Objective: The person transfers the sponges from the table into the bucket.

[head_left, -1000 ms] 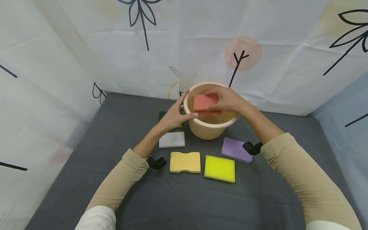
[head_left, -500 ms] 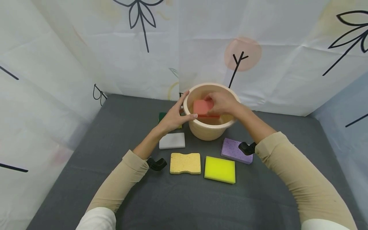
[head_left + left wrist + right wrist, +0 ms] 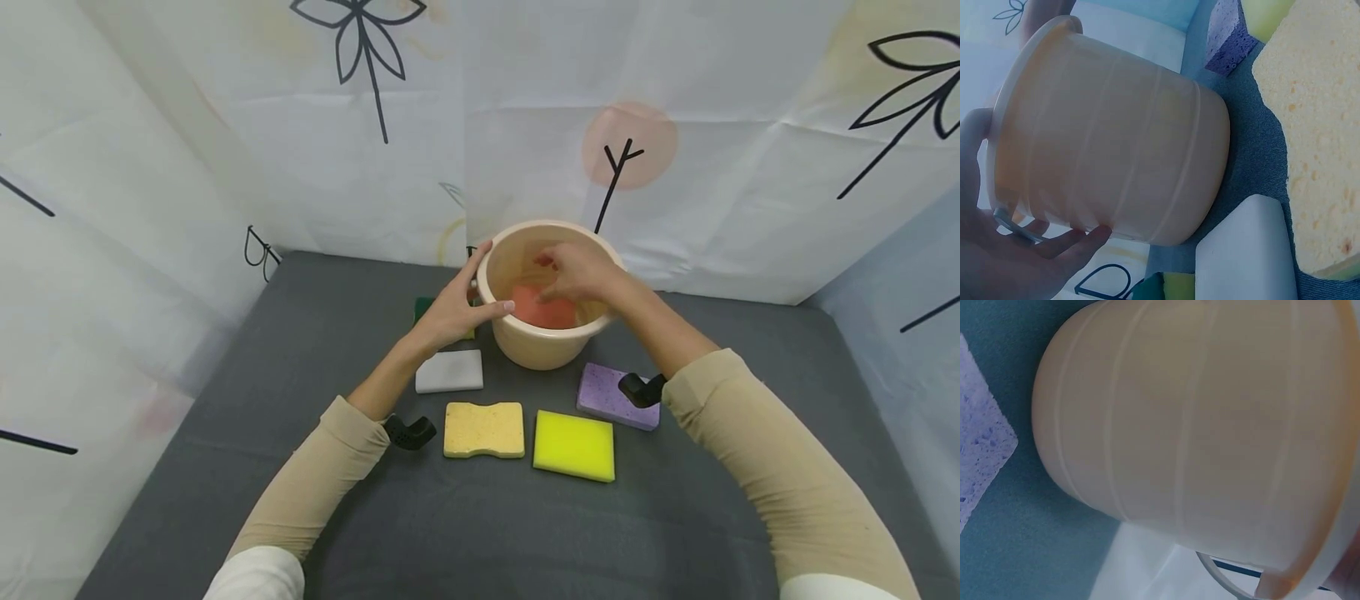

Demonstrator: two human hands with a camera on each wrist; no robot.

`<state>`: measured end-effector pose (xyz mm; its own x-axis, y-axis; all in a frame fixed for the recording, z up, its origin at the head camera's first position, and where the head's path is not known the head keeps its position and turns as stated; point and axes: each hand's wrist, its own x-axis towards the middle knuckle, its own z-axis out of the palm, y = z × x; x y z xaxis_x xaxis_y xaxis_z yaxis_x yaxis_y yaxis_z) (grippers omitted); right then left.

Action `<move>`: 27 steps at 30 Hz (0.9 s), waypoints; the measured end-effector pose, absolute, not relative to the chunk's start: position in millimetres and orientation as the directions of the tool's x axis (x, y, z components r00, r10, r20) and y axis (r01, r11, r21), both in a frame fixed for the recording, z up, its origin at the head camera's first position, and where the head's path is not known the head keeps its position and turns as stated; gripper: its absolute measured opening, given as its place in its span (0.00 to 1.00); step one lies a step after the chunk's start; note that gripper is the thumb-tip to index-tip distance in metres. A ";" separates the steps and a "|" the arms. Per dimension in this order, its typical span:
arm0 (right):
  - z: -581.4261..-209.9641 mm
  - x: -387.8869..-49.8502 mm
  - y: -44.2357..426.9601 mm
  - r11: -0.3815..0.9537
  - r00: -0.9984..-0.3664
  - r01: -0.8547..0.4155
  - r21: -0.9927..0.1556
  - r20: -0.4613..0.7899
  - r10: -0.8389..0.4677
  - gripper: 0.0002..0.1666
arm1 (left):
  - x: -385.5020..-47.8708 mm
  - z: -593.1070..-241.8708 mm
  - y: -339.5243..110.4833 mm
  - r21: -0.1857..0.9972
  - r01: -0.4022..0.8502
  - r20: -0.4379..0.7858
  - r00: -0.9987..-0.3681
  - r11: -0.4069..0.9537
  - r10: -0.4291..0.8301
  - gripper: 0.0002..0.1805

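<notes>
Head view, with 12 o'clock pointing away from me: the pink sponge [image 3: 546, 314] lies low inside the cream bucket [image 3: 536, 351], towards 6 o'clock. My right hand [image 3: 579, 272] reaches in over the rim from 4 o'clock, fingers loose and parted from the thumb, not closed round the sponge; whether the thumb tip touches it, I cannot tell. My left hand [image 3: 453, 308] grips the bucket at 9 o'clock, thumb at the rim, fingers against the outer wall beside the handle [image 3: 1016, 228]. I judge the sponge light, soft and hard to break; wet, it would be heavier and slicker, but I cannot see whether it is. Opposite edges look the best hold, pinched gently. The bucket seems smooth, fairly thin plastic, probably stiffest at the rim, so I would hold it there. Outside, at 5 o'clock, lies a purple sponge [image 3: 606, 395].
</notes>
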<state>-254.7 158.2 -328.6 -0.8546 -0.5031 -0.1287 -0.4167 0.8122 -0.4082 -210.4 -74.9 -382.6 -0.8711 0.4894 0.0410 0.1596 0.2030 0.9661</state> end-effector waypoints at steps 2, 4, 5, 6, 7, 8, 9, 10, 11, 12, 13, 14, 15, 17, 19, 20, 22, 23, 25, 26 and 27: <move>-326.8 -253.0 159.7 0.792 -0.860 -0.400 -0.461 -0.110 -0.498 0.38 | -210.7 -383.4 -75.1 0.968 0.155 0.038 -0.871 0.200 0.490 0.54; -323.3 -249.7 161.1 0.764 -0.868 -0.378 -0.522 -0.088 -0.489 0.39 | -210.6 -383.8 -75.2 0.968 0.153 0.036 -0.870 0.201 0.491 0.54; -321.5 -247.9 162.0 0.747 -0.871 -0.367 -0.554 -0.078 -0.485 0.39 | -210.5 -383.8 -75.1 0.967 0.154 0.036 -0.871 0.203 0.491 0.53; -319.7 -246.1 162.9 0.733 -0.875 -0.356 -0.580 -0.067 -0.479 0.39 | -210.5 -383.9 -75.1 0.965 0.156 0.036 -0.872 0.208 0.489 0.53; -317.7 -244.1 163.8 0.720 -0.878 -0.348 -0.601 -0.060 -0.474 0.38 | -210.4 -384.0 -75.1 0.965 0.156 0.035 -0.873 0.212 0.487 0.53; -315.7 -242.2 164.9 0.706 -0.881 -0.341 -0.620 -0.050 -0.470 0.38 | -210.5 -384.0 -75.0 0.963 0.159 0.035 -0.874 0.216 0.485 0.53; -314.0 -240.4 166.0 0.698 -0.884 -0.338 -0.631 -0.042 -0.466 0.38 | -210.3 -383.9 -74.9 0.963 0.160 0.036 -0.875 0.218 0.483 0.52; -312.5 -238.7 167.3 0.690 -0.885 -0.334 -0.643 -0.038 -0.464 0.38 | -210.2 -383.8 -74.8 0.963 0.160 0.037 -0.875 0.216 0.482 0.52; -310.9 -237.2 168.4 0.678 -0.885 -0.331 -0.656 -0.035 -0.465 0.38 | -210.0 -383.7 -74.6 0.964 0.160 0.039 -0.875 0.212 0.482 0.52; -309.7 -235.9 169.7 0.672 -0.885 -0.329 -0.663 -0.033 -0.465 0.38 | -209.9 -383.5 -74.5 0.965 0.161 0.042 -0.875 0.209 0.482 0.52; -307.7 -233.9 170.6 0.663 -0.885 -0.323 -0.675 -0.033 -0.464 0.38 | -209.7 -383.2 -74.5 0.966 0.161 0.044 -0.876 0.204 0.480 0.52; -305.9 -232.1 171.6 0.654 -0.887 -0.315 -0.688 -0.032 -0.461 0.38 | -209.5 -383.0 -74.6 0.966 0.161 0.047 -0.876 0.200 0.480 0.52; -304.3 -230.4 172.7 0.644 -0.887 -0.310 -0.700 -0.031 -0.461 0.37 | -209.4 -382.7 -74.7 0.967 0.162 0.050 -0.876 0.196 0.479 0.52; -301.3 -227.2 175.1 0.617 -0.888 -0.299 -0.728 -0.025 -0.459 0.37 | -209.9 -382.6 -74.7 0.967 0.169 0.058 -0.875 0.190 0.481 0.51; -298.0 -223.1 177.8 0.598 -0.891 -0.291 -0.747 -0.017 -0.454 0.36 | -210.5 -382.3 -74.6 0.965 0.176 0.062 -0.873 0.194 0.484 0.50; -296.7 -221.3 179.3 0.591 -0.892 -0.289 -0.753 -0.012 -0.452 0.35 | -210.4 -382.0 -74.5 0.964 0.178 0.062 -0.872 0.197 0.485 0.50; -293.9 -216.9 182.3 0.577 -0.894 -0.283 -0.766 -0.008 -0.449 0.35 | -210.3 -381.4 -74.1 0.962 0.178 0.058 -0.873 0.205 0.485 0.49; -292.6 -214.7 184.1 0.571 -0.895 -0.281 -0.771 -0.004 -0.446 0.35 | -210.0 -381.0 -74.0 0.960 0.176 0.052 -0.875 0.216 0.481 0.48; -290.8 -210.2 188.6 0.555 -0.899 -0.276 -0.785 0.006 -0.439 0.35 | -209.8 -380.5 -73.6 0.957 0.170 0.039 -0.879 0.234 0.476 0.48; -290.3 -208.3 191.2 0.544 -0.899 -0.275 -0.793 0.012 -0.437 0.35 | -209.6 -380.3 -73.3 0.956 0.170 0.037 -0.880 0.240 0.474 0.49; -290.1 -206.4 193.8 0.533 -0.899 -0.277 -0.800 0.020 -0.437 0.35 | -209.6 -380.3 -72.9 0.954 0.171 0.036 -0.880 0.246 0.473 0.49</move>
<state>-206.4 193.8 -290.1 -0.8991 -0.4374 0.0196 -0.2767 0.5329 -0.7997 -209.6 -72.9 -380.3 -0.8804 0.4729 0.0361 0.1714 0.2464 0.9539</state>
